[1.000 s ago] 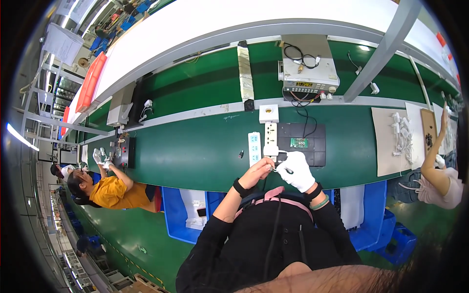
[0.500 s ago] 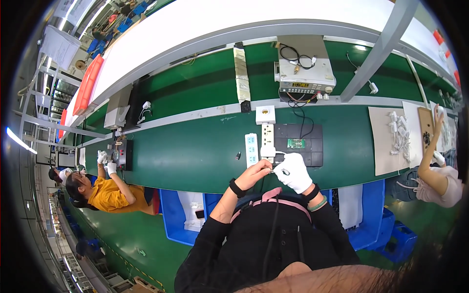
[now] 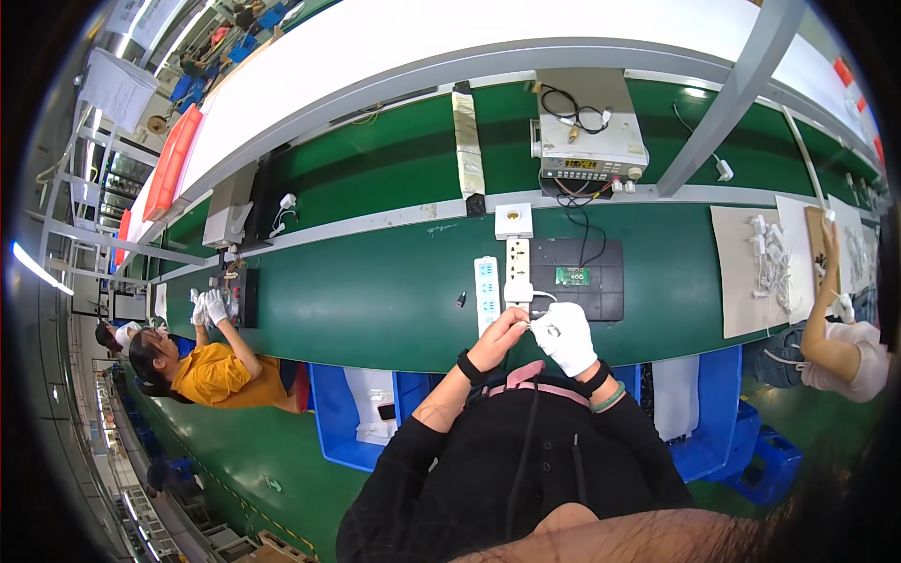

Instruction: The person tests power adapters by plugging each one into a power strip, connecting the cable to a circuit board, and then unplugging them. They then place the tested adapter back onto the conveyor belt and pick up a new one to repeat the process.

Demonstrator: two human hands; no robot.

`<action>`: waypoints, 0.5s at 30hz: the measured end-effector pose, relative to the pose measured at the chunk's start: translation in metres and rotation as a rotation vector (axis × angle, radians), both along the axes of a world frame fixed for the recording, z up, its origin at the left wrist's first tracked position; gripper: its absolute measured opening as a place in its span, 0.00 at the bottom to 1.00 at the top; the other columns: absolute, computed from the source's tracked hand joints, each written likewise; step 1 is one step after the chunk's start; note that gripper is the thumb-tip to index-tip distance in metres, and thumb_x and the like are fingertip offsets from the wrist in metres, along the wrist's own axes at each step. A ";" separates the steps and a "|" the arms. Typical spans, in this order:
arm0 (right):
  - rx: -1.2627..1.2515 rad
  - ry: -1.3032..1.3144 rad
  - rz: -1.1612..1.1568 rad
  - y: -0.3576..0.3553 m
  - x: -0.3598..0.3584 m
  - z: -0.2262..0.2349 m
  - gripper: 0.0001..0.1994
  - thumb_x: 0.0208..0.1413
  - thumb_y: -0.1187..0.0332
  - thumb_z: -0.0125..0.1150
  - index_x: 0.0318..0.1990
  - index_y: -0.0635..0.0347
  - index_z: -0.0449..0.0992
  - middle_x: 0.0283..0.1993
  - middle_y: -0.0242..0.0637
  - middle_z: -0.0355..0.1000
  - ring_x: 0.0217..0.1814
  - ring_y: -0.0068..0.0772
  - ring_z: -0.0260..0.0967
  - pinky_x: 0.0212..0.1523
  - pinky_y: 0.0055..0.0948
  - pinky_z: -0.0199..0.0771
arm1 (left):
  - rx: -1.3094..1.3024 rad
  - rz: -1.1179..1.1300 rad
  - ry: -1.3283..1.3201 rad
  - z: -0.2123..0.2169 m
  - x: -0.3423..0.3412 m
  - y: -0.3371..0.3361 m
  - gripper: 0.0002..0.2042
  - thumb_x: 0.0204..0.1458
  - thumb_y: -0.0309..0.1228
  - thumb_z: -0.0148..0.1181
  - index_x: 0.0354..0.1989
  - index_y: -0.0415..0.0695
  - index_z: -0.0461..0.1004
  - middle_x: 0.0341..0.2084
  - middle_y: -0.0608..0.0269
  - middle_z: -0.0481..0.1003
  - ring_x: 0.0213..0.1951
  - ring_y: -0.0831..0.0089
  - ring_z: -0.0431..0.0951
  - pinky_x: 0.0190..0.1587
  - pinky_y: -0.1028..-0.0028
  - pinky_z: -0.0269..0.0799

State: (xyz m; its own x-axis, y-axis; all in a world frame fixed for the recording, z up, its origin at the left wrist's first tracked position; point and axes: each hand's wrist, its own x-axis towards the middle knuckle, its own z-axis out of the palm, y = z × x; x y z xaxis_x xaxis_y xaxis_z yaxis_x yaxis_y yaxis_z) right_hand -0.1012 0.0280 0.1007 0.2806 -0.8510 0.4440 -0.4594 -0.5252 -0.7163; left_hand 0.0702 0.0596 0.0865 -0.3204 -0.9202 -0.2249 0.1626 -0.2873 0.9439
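My bare left hand (image 3: 499,340) and my white-gloved right hand (image 3: 565,340) meet close together at the near edge of the green bench. Fingertips of both pinch something small and pale between them, too small to make out. Just beyond the hands, a white plug-in adapter (image 3: 517,293) sits in the beige power strip (image 3: 518,257). A white cable (image 3: 543,296) leaves the adapter toward my gloved hand, where its far part is hidden. Beside that strip lies a white strip with blue sockets (image 3: 486,281).
A green circuit board (image 3: 572,276) rests on a dark mat (image 3: 608,305). Behind stands a bench instrument (image 3: 589,155). A small black connector (image 3: 461,299) lies left. Co-workers sit at both sides; white adapters (image 3: 770,249) lie at right. Blue bins (image 3: 718,403) stand below the bench.
My left hand has shifted slightly right and its wrist has turned. My gloved hand has dropped a little and its fingers are curled more. Both still pinch at the same spot.
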 end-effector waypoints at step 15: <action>0.247 -0.082 0.008 0.010 -0.003 -0.001 0.06 0.44 0.69 0.60 0.21 0.57 0.71 0.21 0.36 0.65 0.27 0.40 0.63 0.31 0.35 0.60 | 0.016 0.044 0.089 -0.005 -0.011 0.000 0.07 0.58 0.32 0.43 0.40 0.43 0.63 0.20 0.76 0.55 0.21 0.85 0.52 0.24 0.84 0.49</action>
